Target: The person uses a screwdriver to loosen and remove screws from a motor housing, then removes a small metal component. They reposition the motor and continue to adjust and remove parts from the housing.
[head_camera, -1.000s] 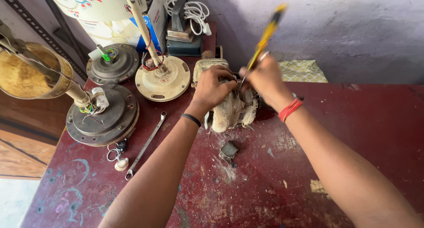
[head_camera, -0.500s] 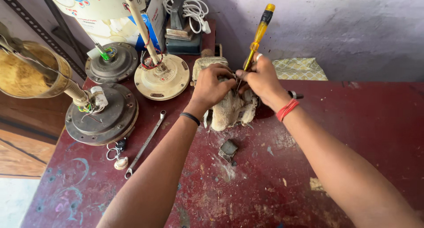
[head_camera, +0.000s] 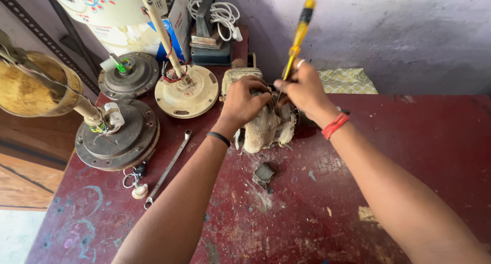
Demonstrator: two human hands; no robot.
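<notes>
**Both hands on dirty motor housing, screwdriver upright**

Motor housing [head_camera: 263,128]: cream-coloured, grimy, sits on the red worktable [head_camera: 419,156] near its back edge, just in front of the wall. Left hand [head_camera: 244,99] closed over the top of it, fingers curled down onto the casing; black band on that wrist. Right hand [head_camera: 303,87] touching the housing from the other side, closed around a yellow-handled screwdriver [head_camera: 298,36]. Screwdriver stands almost upright, handle tilted slightly right, tip down between the two hands; the tip itself is hidden. Red band on right wrist.

Small dark metal piece [head_camera: 263,175] lies on the table just in front of the housing. Spanner [head_camera: 168,168] lies well to the left, angled. Beside it: cream fan motor [head_camera: 186,93] and two dark grey fan motors [head_camera: 117,136] [head_camera: 129,75]. Coiled white cable [head_camera: 217,11] at the back.
</notes>
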